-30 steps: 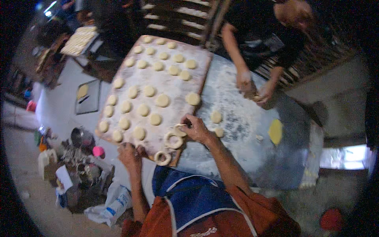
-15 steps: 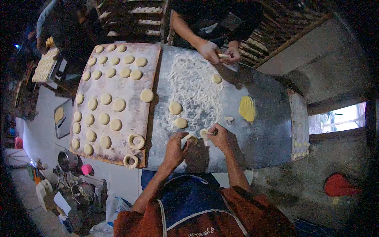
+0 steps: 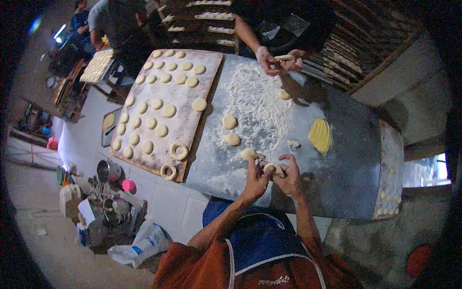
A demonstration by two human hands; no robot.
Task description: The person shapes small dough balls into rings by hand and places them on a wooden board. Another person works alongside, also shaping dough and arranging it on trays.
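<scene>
Over the near edge of the table, my left hand (image 3: 258, 179) and my right hand (image 3: 291, 180) grip one pale dough piece (image 3: 273, 168) between them. It looks curved like a ring, partly covered by my fingers and thumbs. Just beyond my left fingertips is a dough round (image 3: 248, 154). Two more flat dough rounds, one nearer (image 3: 232, 139) and one farther (image 3: 229, 121), lie on the floured table (image 3: 211, 164). To the left, a dusted wooden board (image 3: 161, 137) carries rows of dough rounds, with two dough rings (image 3: 179, 151) at its near right corner.
Across the table, another person's hands (image 3: 279, 61) hold a dough piece. A yellow mass (image 3: 320, 136) and a small pale scrap (image 3: 293, 144) lie on the right half. Another board (image 3: 389, 173) borders the right end. Pots (image 3: 109, 171) and a plastic bag (image 3: 142, 244) are at lower left.
My hands have come together, and both now grip the dough piece; earlier they were apart, each at some dough. The whole view has shifted and turned. The co-worker's hands have opened somewhat around their piece.
</scene>
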